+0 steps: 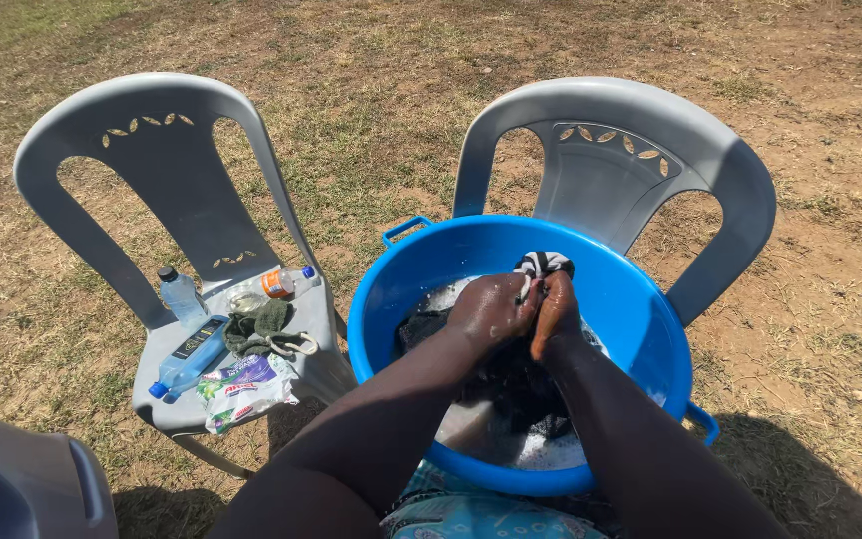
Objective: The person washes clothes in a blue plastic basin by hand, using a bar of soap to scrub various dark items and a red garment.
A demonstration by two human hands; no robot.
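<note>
A round blue basin (641, 309) rests on a grey plastic chair (641, 150) and holds soapy water and dark wet clothes (421, 324). Over the basin, my left hand (491, 309) and my right hand (554, 314) press together, both closed on a black-and-white striped cloth (543, 264) that sticks out above my fingers. Both wrists are wet with suds.
A second grey chair (152, 160) at the left carries a small clear bottle (180, 295), a blue bottle lying flat (192, 355), an orange-labelled bottle (279, 283), a green cloth (261, 329) and a detergent sachet (243, 385). A grey container edge (22, 484) is at bottom left. Dry grass and dirt surround everything.
</note>
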